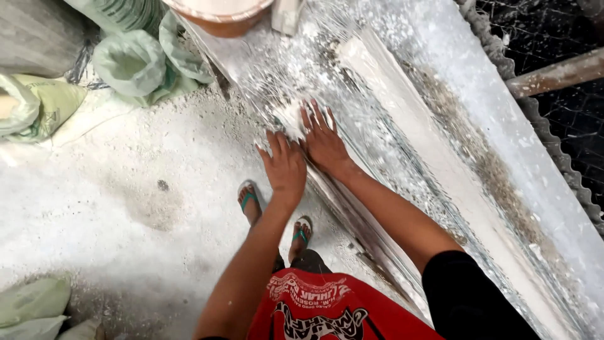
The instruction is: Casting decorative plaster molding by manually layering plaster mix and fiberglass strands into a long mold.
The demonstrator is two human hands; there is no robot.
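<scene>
My left hand (284, 165) and my right hand (323, 140) lie side by side, palms down, fingers spread, on a lump of white wet material (290, 118). The lump sits on a long work table (503, 145) covered with a shiny clear plastic sheet smeared with white paste. Neither hand grips anything; both press flat on the white mass. A long white moulded strip (402, 107) runs along the table just right of my right hand.
An orange basin (220, 16) stands at the table's far end. Green and grey sacks (132, 60) lie on the powder-covered floor at the left, more sacks (34, 308) at the bottom left. Wire mesh and a pole (553, 72) border the table's right side.
</scene>
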